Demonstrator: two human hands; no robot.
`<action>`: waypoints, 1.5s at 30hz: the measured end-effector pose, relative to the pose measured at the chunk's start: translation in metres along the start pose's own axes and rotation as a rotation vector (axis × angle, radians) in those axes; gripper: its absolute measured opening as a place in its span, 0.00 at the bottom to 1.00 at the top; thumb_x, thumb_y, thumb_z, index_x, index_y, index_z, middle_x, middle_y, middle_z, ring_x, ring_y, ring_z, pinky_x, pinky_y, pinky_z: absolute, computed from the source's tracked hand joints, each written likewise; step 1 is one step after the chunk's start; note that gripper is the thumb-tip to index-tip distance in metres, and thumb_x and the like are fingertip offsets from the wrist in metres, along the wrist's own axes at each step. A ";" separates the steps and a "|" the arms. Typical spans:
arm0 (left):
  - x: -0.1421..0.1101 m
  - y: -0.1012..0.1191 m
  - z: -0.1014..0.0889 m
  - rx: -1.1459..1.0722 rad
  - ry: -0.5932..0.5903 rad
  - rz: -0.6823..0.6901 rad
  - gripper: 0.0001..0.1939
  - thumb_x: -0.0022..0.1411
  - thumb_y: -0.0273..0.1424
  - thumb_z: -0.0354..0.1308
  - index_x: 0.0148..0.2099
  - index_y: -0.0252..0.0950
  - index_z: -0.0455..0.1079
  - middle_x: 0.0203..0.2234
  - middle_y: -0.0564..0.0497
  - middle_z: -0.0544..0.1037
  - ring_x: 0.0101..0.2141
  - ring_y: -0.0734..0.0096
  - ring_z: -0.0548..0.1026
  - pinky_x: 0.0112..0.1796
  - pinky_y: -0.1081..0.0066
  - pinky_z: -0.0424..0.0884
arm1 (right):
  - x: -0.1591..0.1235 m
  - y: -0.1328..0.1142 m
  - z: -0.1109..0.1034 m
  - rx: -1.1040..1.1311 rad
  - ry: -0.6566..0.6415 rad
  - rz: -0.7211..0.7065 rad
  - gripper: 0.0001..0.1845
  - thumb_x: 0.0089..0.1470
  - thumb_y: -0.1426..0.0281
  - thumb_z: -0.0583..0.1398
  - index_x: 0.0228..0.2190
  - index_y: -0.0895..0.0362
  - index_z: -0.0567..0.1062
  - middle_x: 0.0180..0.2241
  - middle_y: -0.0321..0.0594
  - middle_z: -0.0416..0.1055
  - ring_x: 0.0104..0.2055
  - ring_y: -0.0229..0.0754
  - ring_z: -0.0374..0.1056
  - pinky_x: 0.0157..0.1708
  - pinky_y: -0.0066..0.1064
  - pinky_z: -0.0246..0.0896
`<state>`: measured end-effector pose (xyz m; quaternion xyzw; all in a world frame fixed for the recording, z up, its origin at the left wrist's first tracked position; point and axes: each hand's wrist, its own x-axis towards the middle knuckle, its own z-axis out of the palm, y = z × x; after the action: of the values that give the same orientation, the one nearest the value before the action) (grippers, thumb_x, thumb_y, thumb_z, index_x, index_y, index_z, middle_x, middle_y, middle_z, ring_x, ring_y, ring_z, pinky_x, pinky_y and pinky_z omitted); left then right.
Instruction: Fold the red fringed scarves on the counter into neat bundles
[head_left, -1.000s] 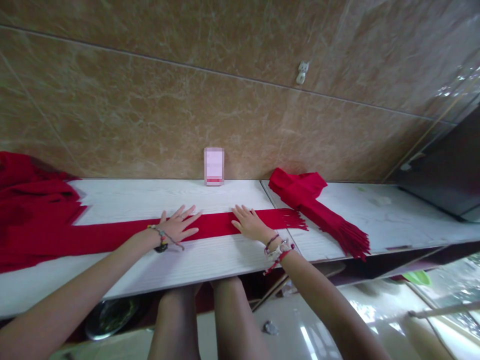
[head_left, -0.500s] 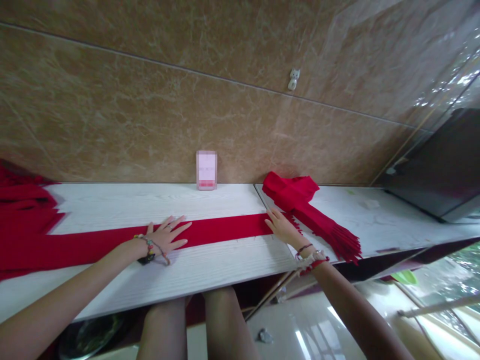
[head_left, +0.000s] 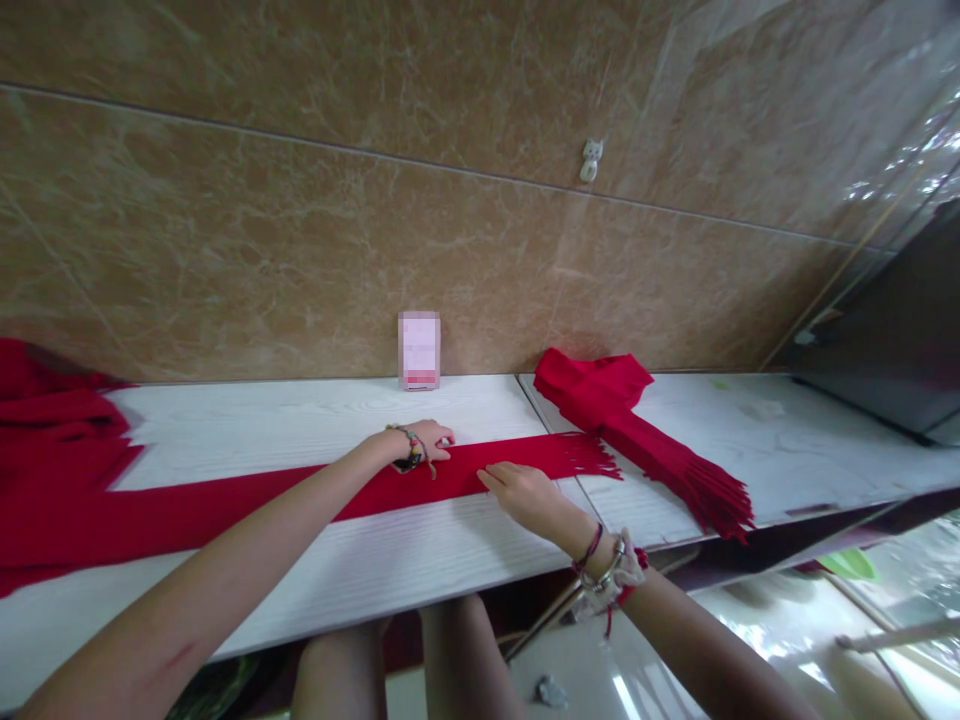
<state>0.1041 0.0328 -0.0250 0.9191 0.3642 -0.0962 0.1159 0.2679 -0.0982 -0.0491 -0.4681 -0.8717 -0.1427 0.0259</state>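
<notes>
Scarf [head_left: 461, 475] lies flat, red heap [head_left: 52, 430] unsmoothed; your left hand [head_left: 431, 438] curls, your right hand [head_left: 521, 495] holds fingers together, any pinch unclear!

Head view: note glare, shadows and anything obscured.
Head view: glare streaks the floor and flecks the upper right; head view: soft shadows dull the white counter beside the red cloth strip; head view: the upright pink object is pixelated, details unreadable.

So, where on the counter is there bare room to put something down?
Behind the flat scarf, the counter is bare between the red heap and the pink object; in front, between the forearms. Crowded: left end, around left hand and right hand, and at the folded scarf.
</notes>
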 end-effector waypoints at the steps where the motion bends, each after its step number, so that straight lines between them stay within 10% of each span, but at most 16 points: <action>1: 0.008 0.003 0.000 -0.013 0.001 -0.005 0.15 0.52 0.31 0.54 0.43 0.34 0.69 0.34 0.48 0.76 0.36 0.67 0.71 0.36 0.73 0.64 | -0.001 0.000 0.000 -0.024 -0.013 0.002 0.11 0.53 0.77 0.52 0.40 0.62 0.68 0.36 0.44 0.70 0.37 0.40 0.65 0.33 0.28 0.62; 14: 0.059 0.011 0.007 -0.259 -0.069 0.010 0.09 0.43 0.30 0.59 0.31 0.34 0.70 0.17 0.57 0.71 0.22 0.75 0.67 0.24 0.78 0.61 | 0.002 0.000 0.009 -0.060 -0.016 0.023 0.11 0.53 0.76 0.53 0.41 0.61 0.67 0.33 0.41 0.68 0.34 0.40 0.63 0.28 0.29 0.58; 34: 0.057 0.012 0.005 -0.320 -0.038 -0.011 0.10 0.50 0.32 0.53 0.35 0.32 0.71 0.25 0.52 0.75 0.29 0.71 0.71 0.31 0.76 0.64 | 0.003 -0.007 0.015 -0.137 0.061 0.126 0.09 0.55 0.75 0.51 0.38 0.59 0.67 0.31 0.41 0.67 0.34 0.43 0.61 0.29 0.33 0.55; 40: 0.031 0.025 0.012 -0.162 0.069 -0.100 0.22 0.52 0.32 0.54 0.50 0.35 0.63 0.47 0.42 0.67 0.47 0.57 0.65 0.45 0.64 0.60 | 0.004 -0.005 0.015 -0.101 -0.022 0.132 0.08 0.54 0.76 0.51 0.35 0.59 0.69 0.32 0.43 0.67 0.35 0.43 0.62 0.29 0.32 0.56; 45: -0.034 -0.011 0.030 -0.009 0.026 -0.240 0.29 0.57 0.42 0.48 0.59 0.41 0.50 0.58 0.42 0.51 0.56 0.53 0.51 0.50 0.51 0.51 | 0.007 0.002 0.009 -0.060 -0.060 0.136 0.08 0.53 0.76 0.52 0.34 0.59 0.70 0.32 0.44 0.68 0.35 0.43 0.63 0.31 0.32 0.56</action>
<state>0.0694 0.0107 -0.0463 0.8695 0.4735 -0.0956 0.1030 0.2661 -0.0888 -0.0561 -0.5310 -0.8336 -0.1524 -0.0044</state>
